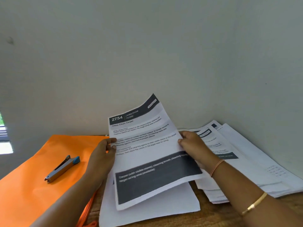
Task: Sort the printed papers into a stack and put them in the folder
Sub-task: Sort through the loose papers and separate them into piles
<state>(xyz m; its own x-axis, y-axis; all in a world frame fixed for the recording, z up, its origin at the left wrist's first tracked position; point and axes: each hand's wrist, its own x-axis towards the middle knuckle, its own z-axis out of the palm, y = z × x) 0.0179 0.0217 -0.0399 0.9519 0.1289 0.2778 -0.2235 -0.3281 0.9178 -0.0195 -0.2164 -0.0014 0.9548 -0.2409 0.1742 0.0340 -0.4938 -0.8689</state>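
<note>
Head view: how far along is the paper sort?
Done: a small stack lies in front. In hand: the left hand and right hand pinch the sheet headed 2754 above that stack. Left: the fanned pile at right looks unsorted, and the orange folder lies flat with the stapler on it.

Body txt on held sheet (152, 145) blurred; only "2754" & a few headings readable. Left & btm edges cut off orange folder (32, 185). Frame's right edge cuts right pile (255, 174), also partly behind right hand (195, 145); its small table too tiny to read.
</note>
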